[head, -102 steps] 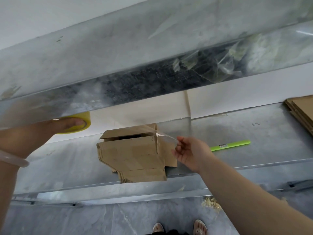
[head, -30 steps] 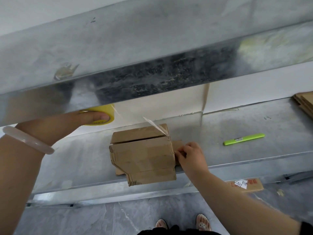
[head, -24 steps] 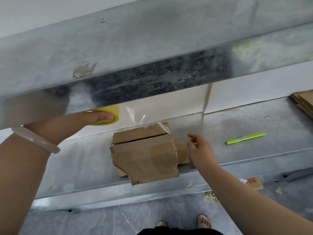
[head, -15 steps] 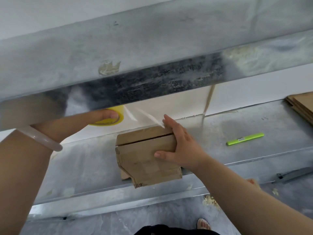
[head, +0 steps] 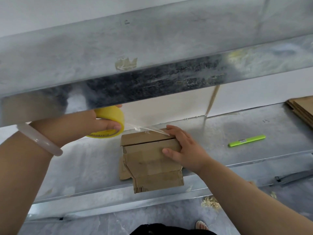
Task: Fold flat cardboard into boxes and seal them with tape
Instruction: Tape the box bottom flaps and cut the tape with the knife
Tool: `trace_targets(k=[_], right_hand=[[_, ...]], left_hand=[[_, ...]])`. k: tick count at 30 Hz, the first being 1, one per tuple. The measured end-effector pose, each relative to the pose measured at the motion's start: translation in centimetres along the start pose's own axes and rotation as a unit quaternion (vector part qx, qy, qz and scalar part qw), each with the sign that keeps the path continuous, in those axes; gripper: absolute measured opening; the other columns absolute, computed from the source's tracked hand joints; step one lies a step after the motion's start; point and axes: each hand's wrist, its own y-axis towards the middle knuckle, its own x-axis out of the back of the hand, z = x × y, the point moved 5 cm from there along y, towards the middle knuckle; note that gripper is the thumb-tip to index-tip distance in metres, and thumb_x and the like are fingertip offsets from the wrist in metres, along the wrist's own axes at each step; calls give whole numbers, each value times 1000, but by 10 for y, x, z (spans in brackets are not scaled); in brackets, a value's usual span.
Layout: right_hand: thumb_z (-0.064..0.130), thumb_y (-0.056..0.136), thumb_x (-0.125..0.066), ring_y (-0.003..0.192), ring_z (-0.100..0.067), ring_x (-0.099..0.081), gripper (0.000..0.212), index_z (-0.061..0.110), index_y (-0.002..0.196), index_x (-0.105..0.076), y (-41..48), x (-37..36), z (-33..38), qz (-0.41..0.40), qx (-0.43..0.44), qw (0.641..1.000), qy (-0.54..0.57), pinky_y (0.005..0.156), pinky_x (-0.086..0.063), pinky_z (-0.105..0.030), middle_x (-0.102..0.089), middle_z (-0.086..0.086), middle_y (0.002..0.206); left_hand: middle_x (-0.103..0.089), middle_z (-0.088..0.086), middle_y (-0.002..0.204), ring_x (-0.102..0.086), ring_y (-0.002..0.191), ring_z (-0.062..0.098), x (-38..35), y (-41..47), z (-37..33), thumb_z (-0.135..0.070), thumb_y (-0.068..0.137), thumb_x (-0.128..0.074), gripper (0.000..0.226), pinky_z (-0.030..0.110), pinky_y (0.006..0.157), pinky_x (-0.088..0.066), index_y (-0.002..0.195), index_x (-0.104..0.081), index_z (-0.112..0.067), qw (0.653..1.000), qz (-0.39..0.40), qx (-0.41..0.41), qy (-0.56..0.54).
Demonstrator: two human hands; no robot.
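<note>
Box (head: 149,158) at counter (head: 84,167) edge; metal beam (head: 152,48) hides part of left hand (head: 81,122).
Pen (head: 247,140) and flat cardboard (head: 303,107) lie to the right. Since 0.5 s ago: tape roll (head: 108,121) lower, nearer box. Left hand grips tape roll just left of box; right hand (head: 184,150) clasps box's right top corner, pinning the tape strip (head: 147,128).

The left hand (head: 88,122) and the right hand (head: 186,150) come out of bare forearms, uncovered as far as the view's edges. A thick, smooth bangle (head: 39,139) circles the left wrist; it is milky pinkish-white, glossy and slightly translucent. The fingernails (head: 116,127) that show are short and plain. At the bottom edge sits a patch of black clothing (head: 169,230). Just right of it is the front of a light-coloured sandal (head: 201,225).
</note>
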Motion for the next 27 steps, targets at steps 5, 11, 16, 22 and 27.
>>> trace_targets(k=[5,11,16,22,27], right_hand=[[37,89,-57,132,6,-34,42,43,129,-48,4,3,-5,-1,2,998,64,113,-30,-28,-37,30,144],[43,76,-75,122,4,-43,44,43,112,-52,15,9,-3,14,-9,998,54,106,-37,-25,-47,23,134],[48,69,-80,115,-4,-46,48,41,108,-54,23,17,4,42,8,999,-34,101,-38,-28,-50,19,123],[53,69,-78,123,-3,-44,45,41,109,-60,21,15,0,19,26,999,-28,109,-37,-34,-48,23,129],[45,74,-78,124,2,-44,33,45,104,-63,18,14,-3,3,20,1000,3,107,-41,-32,-49,26,131]], left_hand=[[-49,-32,90,-46,80,-10,1,5,9,-40,77,-73,38,7,67,-36,93,-45,-61,997,-71,-21,12],[-61,-25,109,-55,106,4,0,7,13,-83,34,-71,78,21,91,-38,106,-53,-60,997,-63,19,-51],[-64,-19,114,-55,112,8,-1,11,18,-97,4,-51,124,26,100,-35,118,-58,-47,998,-57,9,-34],[-60,-17,107,-56,97,10,3,2,18,-91,42,-55,50,29,84,-40,88,-36,-86,992,-109,11,65],[-60,-18,105,-56,91,13,4,-5,27,-86,50,-57,45,32,79,-45,88,-35,-81,971,-195,-18,136]])
